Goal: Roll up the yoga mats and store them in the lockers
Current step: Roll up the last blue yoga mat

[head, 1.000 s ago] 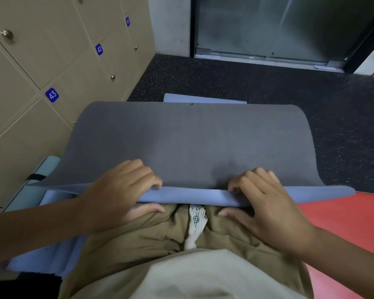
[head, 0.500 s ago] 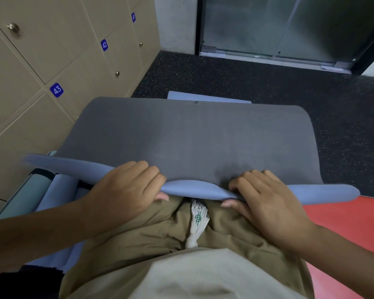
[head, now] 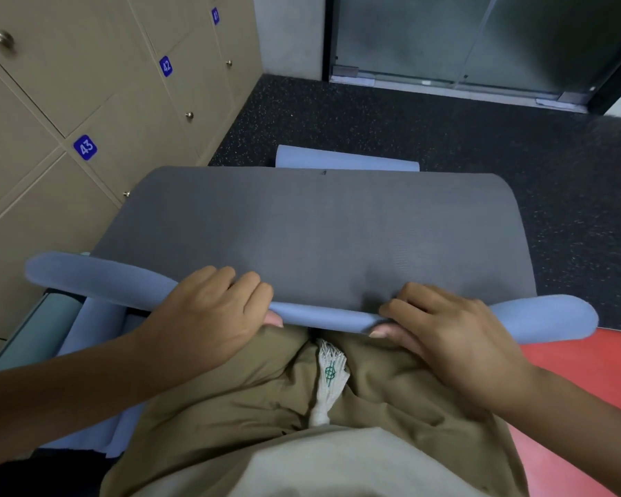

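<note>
Two bare hands work the near edge of a grey-topped, blue-backed foam yoga mat (head: pixel 312 231), which lies flat on the dark speckled floor (head: pixel 445 130) stretching away from the kneeling person, just beside the beige numbered lockers (head: pixel 87 145). Left hand (head: pixel 208 317) has its fingers curled over the folded-up blue lip with the thumb tucked under, so its grip is clamped on the mat edge; right hand (head: pixel 449 331) does the same further right. Step in hand looks like the very start of the roll: only one thin first turn is formed, most of the mat is unrolled. Next move likely calls for pushing both hands forward evenly, keeping the core tight and the ends level, since the left end flares higher than the right. Another pale blue mat (head: pixel 345 159) shows past the far edge, and rolled mats (head: pixel 69 317) lie by the lockers, whose doors are all closed.
</note>
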### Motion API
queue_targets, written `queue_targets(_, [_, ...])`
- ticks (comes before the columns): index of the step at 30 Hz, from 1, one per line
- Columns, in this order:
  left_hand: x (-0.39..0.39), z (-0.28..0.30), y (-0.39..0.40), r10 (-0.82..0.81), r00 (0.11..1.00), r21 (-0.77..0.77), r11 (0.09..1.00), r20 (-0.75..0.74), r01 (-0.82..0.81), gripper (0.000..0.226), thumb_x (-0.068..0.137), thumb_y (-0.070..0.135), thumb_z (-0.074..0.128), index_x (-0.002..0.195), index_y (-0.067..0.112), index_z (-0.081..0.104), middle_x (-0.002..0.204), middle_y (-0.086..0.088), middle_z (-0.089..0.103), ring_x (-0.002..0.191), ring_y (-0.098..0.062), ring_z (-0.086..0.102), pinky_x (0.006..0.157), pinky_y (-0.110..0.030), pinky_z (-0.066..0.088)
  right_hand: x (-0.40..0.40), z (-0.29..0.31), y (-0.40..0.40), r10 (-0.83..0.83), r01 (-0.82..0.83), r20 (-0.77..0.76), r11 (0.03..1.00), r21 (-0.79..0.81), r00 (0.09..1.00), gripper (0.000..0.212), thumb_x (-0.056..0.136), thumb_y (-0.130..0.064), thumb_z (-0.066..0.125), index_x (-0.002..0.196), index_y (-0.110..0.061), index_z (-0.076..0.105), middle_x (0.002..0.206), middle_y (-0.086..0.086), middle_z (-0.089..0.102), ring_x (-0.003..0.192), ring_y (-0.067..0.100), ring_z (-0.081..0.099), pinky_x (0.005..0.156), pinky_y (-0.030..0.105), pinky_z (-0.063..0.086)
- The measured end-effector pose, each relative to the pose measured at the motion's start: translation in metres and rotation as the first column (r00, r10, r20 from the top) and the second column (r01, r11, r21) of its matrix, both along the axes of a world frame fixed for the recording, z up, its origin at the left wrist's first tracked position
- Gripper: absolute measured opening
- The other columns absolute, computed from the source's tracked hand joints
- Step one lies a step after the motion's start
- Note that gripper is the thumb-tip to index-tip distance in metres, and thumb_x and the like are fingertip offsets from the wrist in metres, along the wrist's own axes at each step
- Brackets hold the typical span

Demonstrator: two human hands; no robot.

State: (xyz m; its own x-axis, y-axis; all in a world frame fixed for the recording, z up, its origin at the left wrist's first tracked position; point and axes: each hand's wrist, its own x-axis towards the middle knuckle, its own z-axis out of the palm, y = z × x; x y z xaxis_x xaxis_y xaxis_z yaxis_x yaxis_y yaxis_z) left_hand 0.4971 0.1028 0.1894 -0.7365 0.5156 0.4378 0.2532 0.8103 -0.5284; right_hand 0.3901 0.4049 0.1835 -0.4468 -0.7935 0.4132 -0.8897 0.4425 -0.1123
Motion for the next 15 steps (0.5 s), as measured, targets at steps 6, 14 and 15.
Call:
queue_targets(6, [-0.005, -0.007, -0.002, -0.012, 0.991, 0.262, 0.965, 0.135, -0.024, 0.057, 0.111, 0.045, 0.027, 0.065, 0.018, 0.045, 0.058, -0.002, 0.039, 0.041, -0.021, 0.043, 0.037, -0.030, 0.034, -0.006, 0.007, -0.004, -0.132, 0.143, 0.217, 0.989, -0.037, 0.967, 0.046, 0.091, -0.069, 0.050, 0.079, -0.024, 0.054, 0.071, -0.009, 0.051, 0.057, 0.010, 0.041, 0.049, 0.026, 0.035])
queue_targets(14, [-0.028, 0.002, -0.020, -0.103, 0.846, 0.673, 0.660, 0.522, -0.334, 0.061, 0.078, 0.092, 0.034, 0.066, 0.032, 0.034, 0.054, 0.013, 0.034, 0.049, -0.005, 0.033, 0.048, -0.024, 0.027, -0.022, 0.015, -0.013, -0.188, 0.226, 0.561, 0.974, 0.002, 0.806, 0.057, 0.077, -0.081, 0.057, 0.061, -0.026, 0.048, 0.062, -0.012, 0.053, 0.060, 0.007, 0.051, 0.054, 0.018, 0.035])
queue_targets(15, [-0.030, 0.002, -0.020, -0.103, 0.830, 0.677, 0.637, 0.548, -0.368, 0.061, 0.074, 0.093, 0.038, 0.063, 0.033, 0.033, 0.053, 0.011, 0.035, 0.049, -0.007, 0.034, 0.048, -0.023, 0.027, -0.023, 0.014, -0.014, -0.189, 0.224, 0.559, 0.974, 0.006, 0.808, 0.058, 0.076, -0.082, 0.058, 0.061, -0.026, 0.049, 0.064, -0.015, 0.054, 0.059, 0.007, 0.051, 0.054, 0.018, 0.035])
